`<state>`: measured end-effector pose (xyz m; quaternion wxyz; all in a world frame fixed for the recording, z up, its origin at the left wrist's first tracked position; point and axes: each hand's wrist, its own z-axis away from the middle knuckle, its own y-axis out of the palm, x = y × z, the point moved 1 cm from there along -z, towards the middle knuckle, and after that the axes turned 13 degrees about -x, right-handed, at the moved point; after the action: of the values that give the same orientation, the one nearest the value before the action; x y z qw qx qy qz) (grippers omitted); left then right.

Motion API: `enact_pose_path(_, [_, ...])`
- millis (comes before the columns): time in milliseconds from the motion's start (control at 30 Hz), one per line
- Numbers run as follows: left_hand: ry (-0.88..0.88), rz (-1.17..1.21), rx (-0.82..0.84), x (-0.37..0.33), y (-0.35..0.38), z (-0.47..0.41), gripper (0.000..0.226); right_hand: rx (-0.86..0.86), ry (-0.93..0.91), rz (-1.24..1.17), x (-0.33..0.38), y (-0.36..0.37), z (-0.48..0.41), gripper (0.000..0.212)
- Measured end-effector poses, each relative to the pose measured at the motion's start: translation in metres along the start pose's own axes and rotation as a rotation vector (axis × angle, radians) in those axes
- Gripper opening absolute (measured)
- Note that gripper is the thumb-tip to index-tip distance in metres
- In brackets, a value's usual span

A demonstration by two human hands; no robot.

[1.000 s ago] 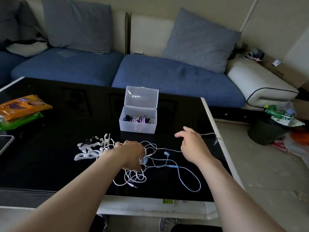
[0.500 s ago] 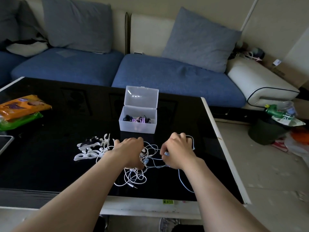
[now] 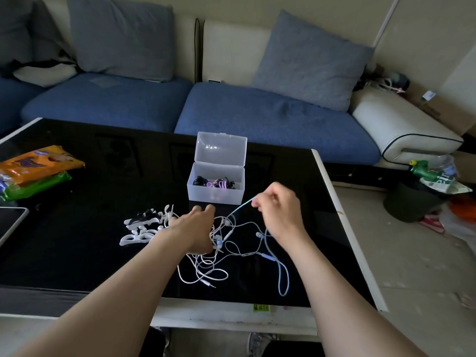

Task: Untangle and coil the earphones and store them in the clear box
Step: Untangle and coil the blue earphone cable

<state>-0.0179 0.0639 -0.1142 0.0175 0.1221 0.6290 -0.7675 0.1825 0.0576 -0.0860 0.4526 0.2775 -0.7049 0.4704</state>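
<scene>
- Earphones (image 3: 213, 249): white + blue cords knotted together on the black desk (image 3: 90, 228), lower centre of frame, just below the clear box (image 3: 215, 189).
- Left hand (image 3: 193, 228) sits on the left side of the knot. Fingers (image 3: 209, 209) look curled down over it, pinning the white cord (image 3: 203, 275), though the grip underneath is hidden.
- Right hand (image 3: 279, 210): fingers (image 3: 260, 203) clenched in a pinch on the blue cord (image 3: 279, 274).
- Change: half a sec ago the right hand was low, right beside the left at the knot. Now it's lifted up and right, and a stretch of blue cord runs taut from the pinch down into the knot.
- Rest of the blue cord hangs slack in a long loop toward the desk's lower edge; white plug end lies free, lower centre.
- Meaning: prob. still in the untangle step, w/ blue being drawn out from white. Nothing is coiled yet, so this pair is far from done.
- Box: lid up, w/ dark and purple bits already inside and room left.
- White winder pieces (image 3: 144, 228) lie left of the left hand, untouched.
- Risk: a hard tug could tighten the knot instead of freeing it.
</scene>
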Motion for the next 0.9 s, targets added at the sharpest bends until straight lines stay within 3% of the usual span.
enact_pose_path(133, [-0.016,0.037,0.041,0.007,0.002,-0.004,0.061,-0.102,0.255,-0.635,0.03,-0.009,0.003,0.013])
enact_pose_path(233, [-0.006,-0.015,0.069,0.007,0.002,-0.002,0.036,-0.143,0.303,-0.767,0.051,-0.019,0.012,0.018])
enact_pose_path(400, [-0.024,-0.048,0.091,0.009,0.003,-0.002,0.038,-0.342,0.321,-0.867,0.072,-0.035,0.019,0.014])
enact_pose_path(467, [-0.032,-0.062,0.098,0.007,0.003,-0.001,0.042,-0.467,0.139,-0.673,0.07,-0.043,0.02,0.008])
enact_pose_path(500, [-0.037,-0.075,0.098,0.007,0.002,0.0,0.044,-0.515,0.008,-0.499,0.067,-0.047,0.021,0.017])
enact_pose_path(600, [-0.056,-0.09,0.076,0.008,0.005,-0.001,0.052,-0.429,-0.319,-0.009,0.057,-0.052,0.02,0.04])
enact_pose_path(667, [-0.057,-0.07,0.055,0.008,0.006,-0.003,0.065,-0.279,-0.329,0.307,0.051,-0.05,0.018,0.05])
enact_pose_path(767, [0.002,-0.079,0.029,0.0,0.002,0.001,0.085,0.022,-0.259,0.703,0.044,-0.047,0.02,0.049])
enact_pose_path(900, [0.031,-0.054,-0.011,-0.006,0.001,0.003,0.072,0.433,-0.187,1.029,0.03,-0.044,0.022,0.056])
